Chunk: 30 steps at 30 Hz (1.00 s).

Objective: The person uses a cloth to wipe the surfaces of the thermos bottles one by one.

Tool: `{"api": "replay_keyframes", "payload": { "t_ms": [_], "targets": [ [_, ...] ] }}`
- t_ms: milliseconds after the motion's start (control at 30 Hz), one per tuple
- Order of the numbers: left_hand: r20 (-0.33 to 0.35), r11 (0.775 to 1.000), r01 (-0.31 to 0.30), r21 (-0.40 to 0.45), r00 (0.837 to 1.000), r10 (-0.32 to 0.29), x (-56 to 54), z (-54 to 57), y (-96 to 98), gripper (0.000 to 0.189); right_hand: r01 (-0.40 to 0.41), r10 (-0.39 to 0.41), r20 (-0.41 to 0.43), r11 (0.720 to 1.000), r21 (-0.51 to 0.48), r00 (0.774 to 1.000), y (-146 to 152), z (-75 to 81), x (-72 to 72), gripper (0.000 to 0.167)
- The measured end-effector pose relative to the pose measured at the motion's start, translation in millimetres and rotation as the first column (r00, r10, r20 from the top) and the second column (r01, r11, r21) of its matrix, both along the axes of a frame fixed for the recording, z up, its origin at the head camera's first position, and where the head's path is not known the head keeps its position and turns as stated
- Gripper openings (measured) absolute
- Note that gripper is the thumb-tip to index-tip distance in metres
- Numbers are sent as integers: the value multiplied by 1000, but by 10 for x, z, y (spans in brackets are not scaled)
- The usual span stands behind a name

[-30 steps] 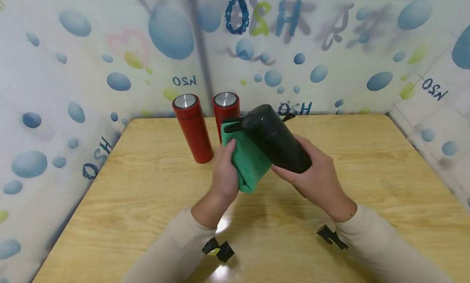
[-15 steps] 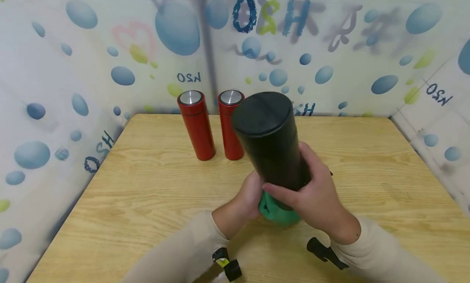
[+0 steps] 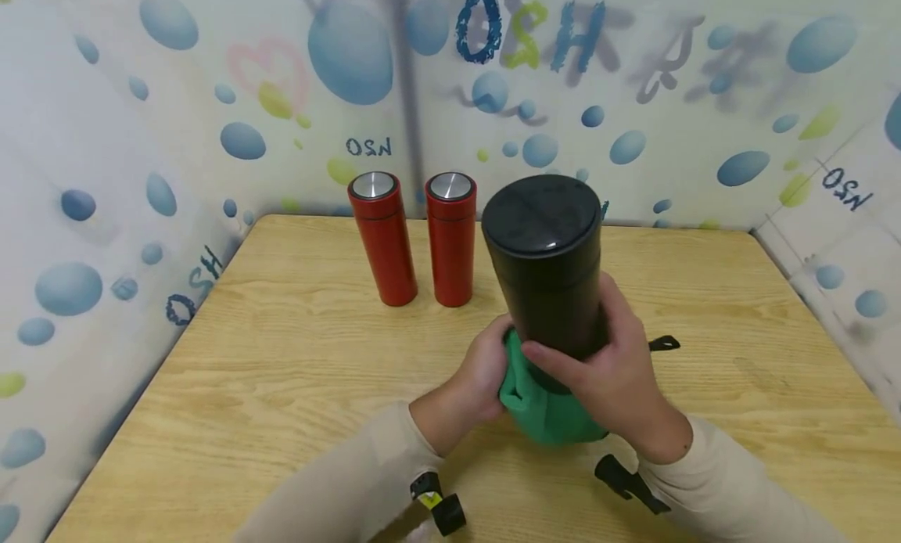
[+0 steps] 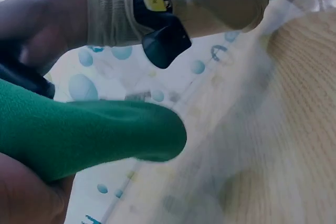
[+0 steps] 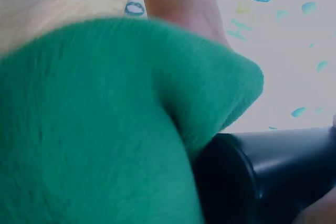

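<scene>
My right hand (image 3: 622, 379) grips a black bottle (image 3: 556, 300) around its side, thumb across the front. The bottle is tilted, with one flat, glossy end toward the head camera. My left hand (image 3: 484, 375) holds a green cloth (image 3: 556, 422) against the bottle's lower end, which is hidden behind cloth and fingers. In the right wrist view the cloth (image 5: 100, 129) bulges beside the rim of the bottle (image 5: 289, 161). The cloth (image 4: 121, 129) hangs as a fold in the left wrist view. A black strap loop (image 3: 664, 343) sticks out beyond my right hand.
Two red flasks with silvery lids, a left one (image 3: 385, 246) and a right one (image 3: 451, 253), stand upright toward the back of the wooden table (image 3: 281, 355). A patterned wall (image 3: 633, 97) rises behind the table's back edge.
The bottle has swung from leaning left to a flat end facing the head camera, and its strap now shows at the right. The cloth and left hand have moved beneath its lower end.
</scene>
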<state>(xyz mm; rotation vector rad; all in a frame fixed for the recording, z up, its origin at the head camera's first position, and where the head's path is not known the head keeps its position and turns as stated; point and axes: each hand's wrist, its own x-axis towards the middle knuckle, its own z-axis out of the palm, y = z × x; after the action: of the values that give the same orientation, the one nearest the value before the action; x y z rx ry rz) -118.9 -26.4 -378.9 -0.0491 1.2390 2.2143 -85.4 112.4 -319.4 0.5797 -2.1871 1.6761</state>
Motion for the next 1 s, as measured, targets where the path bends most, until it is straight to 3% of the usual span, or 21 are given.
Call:
{"api": "replay_keyframes", "payload": {
  "t_ms": [133, 300, 433, 600, 733, 833, 1000],
  "targets": [
    [-14, 999, -34, 2, 999, 34, -17, -4, -22, 39, -42, 41, -8, 999, -22, 999, 1, -35, 11, 81],
    [-11, 1000, -23, 5, 1000, 23, 1, 0, -9, 42, -53, 49, -73, 997, -49, 996, 34, -70, 1, 78],
    [2, 1000, -27, -7, 1000, 27, 24, 28, 13, 49, -17, -1, -106, 985, -171, 994, 132, -73, -31, 64],
    [19, 993, -108, -55, 994, 109, 14, 56, 1, 47, 3, -23, -65, 956, -295, 998, 272, -88, -125, 57],
    [2, 986, -143, -84, 990, 144, 6, 20, -109, 46, 47, -39, 42, 975, -215, 998, 339, -138, -241, 65],
    [-15, 974, -180, -139, 984, 179, 23, -6, -259, 48, 110, -98, 131, 990, -88, 986, 418, -193, -313, 67],
    [-74, 956, -226, -187, 974, 215, 56, 17, -538, 52, 143, -157, 225, 987, 80, 962, 606, -314, -437, 74]
  ]
}}
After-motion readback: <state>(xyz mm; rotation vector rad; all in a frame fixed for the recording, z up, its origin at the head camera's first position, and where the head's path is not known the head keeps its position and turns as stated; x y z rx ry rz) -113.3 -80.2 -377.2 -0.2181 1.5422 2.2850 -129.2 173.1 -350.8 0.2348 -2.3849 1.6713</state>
